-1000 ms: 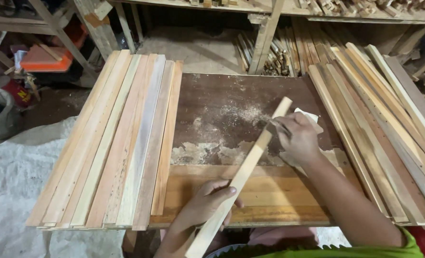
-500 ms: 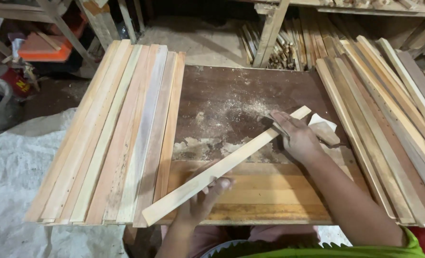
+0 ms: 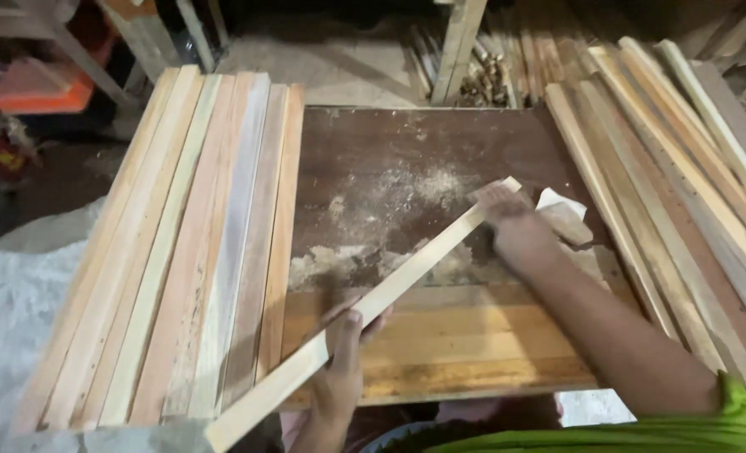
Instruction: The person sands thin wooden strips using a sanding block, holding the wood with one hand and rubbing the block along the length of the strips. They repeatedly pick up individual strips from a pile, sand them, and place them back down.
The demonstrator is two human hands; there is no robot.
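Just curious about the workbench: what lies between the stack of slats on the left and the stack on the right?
In the head view, a dark brown tabletop dusted with sawdust, crossed by the pale wooden slat held in both hands.

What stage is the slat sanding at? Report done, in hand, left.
Done, apparently: slats stacked at left. In hand: one pale slat, left hand gripping it, right hand at its far end beside sandpaper; sawdust on the bench. Left, apparently: slats piled at right.
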